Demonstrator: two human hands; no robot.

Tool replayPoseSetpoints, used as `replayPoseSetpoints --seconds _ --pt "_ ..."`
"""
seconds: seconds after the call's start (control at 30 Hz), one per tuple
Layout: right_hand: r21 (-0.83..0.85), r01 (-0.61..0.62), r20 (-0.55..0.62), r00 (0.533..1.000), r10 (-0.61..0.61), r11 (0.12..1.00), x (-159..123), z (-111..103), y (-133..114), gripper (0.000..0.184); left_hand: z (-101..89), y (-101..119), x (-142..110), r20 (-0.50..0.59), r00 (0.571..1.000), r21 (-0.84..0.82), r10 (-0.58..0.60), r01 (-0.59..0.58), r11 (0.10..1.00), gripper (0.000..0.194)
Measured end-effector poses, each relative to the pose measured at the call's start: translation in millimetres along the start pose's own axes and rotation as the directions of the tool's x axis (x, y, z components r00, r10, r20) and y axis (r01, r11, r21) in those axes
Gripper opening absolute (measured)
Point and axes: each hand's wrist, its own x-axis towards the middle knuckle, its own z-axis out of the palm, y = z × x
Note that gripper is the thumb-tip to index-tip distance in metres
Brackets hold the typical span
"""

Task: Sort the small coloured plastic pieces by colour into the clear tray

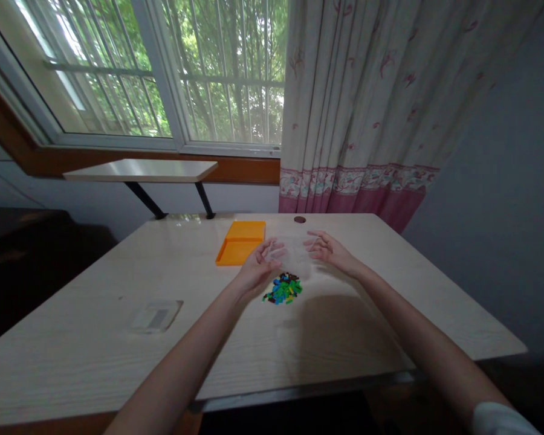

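Between my two hands is a clear plastic bag, held up above the table. My left hand grips its left side, fingers behind and thumb in front. At the bag's right side, my right hand has its fingers curled on the plastic, partly seen through it. Just below the bag lies a pile of small building bricks in green, blue, black and yellow. An open orange case rests flat on the table behind my left hand.
A flat clear packet with a label lies on the light wooden table at the left. A raised shelf on black legs stands at the back left. A round cable hole is near the back edge, before the curtain.
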Motion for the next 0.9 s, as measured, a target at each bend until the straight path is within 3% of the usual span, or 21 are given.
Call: replayPoseSetpoints --seconds 0.1,0.27,0.37,0.47,0.53,0.6,0.73,0.8,0.9 --pt "-0.06 -0.026 0.077 0.997 0.031 0.998 -1.2 2.0 8.9 0.096 4.1 -5.6 0.7 -0.059 0.998 -0.03 0.029 -0.031 0.999 0.064" --pt "-0.106 0.038 -0.007 0.999 -0.039 0.994 -4.4 4.0 19.1 0.091 7.7 -12.7 -1.9 -0.034 0.997 0.032 0.071 -0.07 0.997 0.062" --pt "-0.145 0.069 -0.038 0.996 -0.075 0.987 -8.7 -10.5 18.1 0.085 2.8 -10.5 -0.7 0.024 0.996 0.133 0.084 -0.086 0.987 0.07" --pt "-0.196 0.05 -0.101 0.992 -0.071 0.979 -17.0 -41.1 18.2 0.079 -9.4 -3.9 4.4 -0.012 0.992 0.355 0.126 -0.114 0.928 0.075" --pt "-0.223 0.014 -0.158 0.986 -0.05 0.975 -24.8 -67.0 20.8 0.076 -20.4 0.0 8.1 -0.07 0.973 0.576 0.218 -0.139 0.805 0.066" --pt "-0.211 -0.039 -0.209 0.978 -0.007 0.977 -33.4 -93.0 25.5 0.073 -31.5 2.0 10.5 -0.067 0.943 0.787 0.327 -0.151 0.598 0.052" --pt "-0.189 -0.159 -0.276 0.956 0.103 0.969 -47.4 -131.4 40.5 0.067 -46.8 0.5 10.1 0.083 0.909 0.967 0.409 -0.173 0.186 0.033" --pt "-0.184 -0.22 -0.306 0.939 0.157 0.958 -51.0 -141.7 50.1 0.065 -50.1 -0.7 9.3 0.14 0.917 0.979 0.374 -0.184 0.085 0.029" --pt "-0.201 -0.27 -0.324 0.926 0.196 0.941 -52.4 -148.9 63.0 0.066 -51.8 -1.2 9.6 0.164 0.939 0.982 0.303 -0.184 0.037 0.025"
